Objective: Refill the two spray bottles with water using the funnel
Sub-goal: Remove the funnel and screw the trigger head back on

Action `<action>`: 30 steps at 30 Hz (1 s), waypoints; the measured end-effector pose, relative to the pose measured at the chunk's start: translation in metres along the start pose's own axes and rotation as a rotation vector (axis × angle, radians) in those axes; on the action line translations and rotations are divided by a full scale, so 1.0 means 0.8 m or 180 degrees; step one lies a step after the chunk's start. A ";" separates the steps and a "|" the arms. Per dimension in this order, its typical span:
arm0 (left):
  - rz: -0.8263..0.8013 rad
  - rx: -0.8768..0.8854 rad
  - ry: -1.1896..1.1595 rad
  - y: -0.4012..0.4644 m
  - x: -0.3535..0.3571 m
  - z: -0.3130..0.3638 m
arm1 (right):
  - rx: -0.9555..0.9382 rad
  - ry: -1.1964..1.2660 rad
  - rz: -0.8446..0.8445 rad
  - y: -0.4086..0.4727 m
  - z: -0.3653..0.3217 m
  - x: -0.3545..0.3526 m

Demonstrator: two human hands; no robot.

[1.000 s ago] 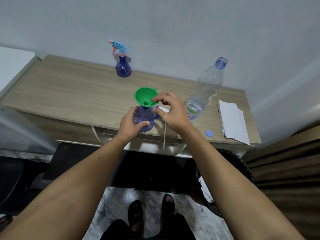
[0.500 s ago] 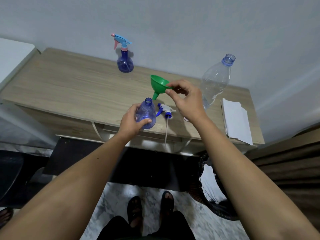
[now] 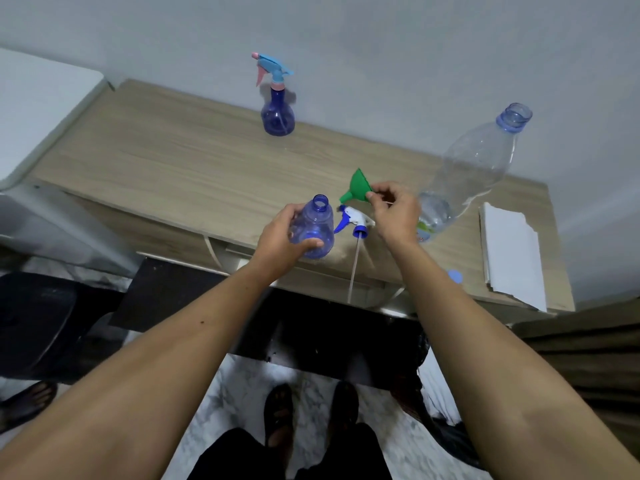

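Observation:
My left hand (image 3: pixel 277 233) grips an open-necked blue spray bottle (image 3: pixel 313 227) near the front edge of the wooden table (image 3: pixel 173 168). My right hand (image 3: pixel 393 209) pinches the green funnel (image 3: pixel 358 190) by its rim, tipped on its side low over the table, right of the bottle's neck. The bottle's white and blue spray head (image 3: pixel 355 221) with its long tube lies on the table between my hands. A second blue spray bottle (image 3: pixel 277 105) with a light-blue trigger stands capped at the back by the wall. A large clear water bottle (image 3: pixel 474 168), uncapped and with little water, stands at the right.
A stack of white paper (image 3: pixel 512 251) lies at the table's right end. A small blue cap (image 3: pixel 455 276) sits near the front edge beside my right forearm. A white appliance (image 3: pixel 38 109) stands to the left. My feet show on the marble floor below.
My right hand lifted the funnel out of the held bottle's neck, swung it right, then lowered it on its side toward the table. My left hand kept its grip on the bottle.

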State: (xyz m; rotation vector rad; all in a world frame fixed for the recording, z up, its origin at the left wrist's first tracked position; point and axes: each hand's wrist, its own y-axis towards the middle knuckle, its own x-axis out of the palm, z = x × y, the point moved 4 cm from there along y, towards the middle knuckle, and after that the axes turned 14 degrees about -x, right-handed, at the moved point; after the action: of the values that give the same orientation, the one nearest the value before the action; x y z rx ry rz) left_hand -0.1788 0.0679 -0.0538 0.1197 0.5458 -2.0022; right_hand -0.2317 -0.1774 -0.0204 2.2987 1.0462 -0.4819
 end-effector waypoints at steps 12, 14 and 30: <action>0.0091 0.0206 0.0095 -0.001 0.000 -0.002 | 0.0366 -0.0211 0.0219 0.003 0.048 0.054; 0.0087 0.0218 0.0092 0.000 -0.002 -0.002 | 0.0449 -0.0219 0.0273 0.003 0.053 0.058; 0.0061 0.0286 0.0057 -0.006 -0.001 0.003 | 0.0287 -0.0251 0.0012 -0.030 0.030 0.040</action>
State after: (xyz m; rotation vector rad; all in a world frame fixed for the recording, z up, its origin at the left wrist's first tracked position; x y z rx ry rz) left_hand -0.1822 0.0690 -0.0502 0.1974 0.4645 -2.0089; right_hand -0.2322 -0.1613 -0.0641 2.3393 1.0005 -0.6245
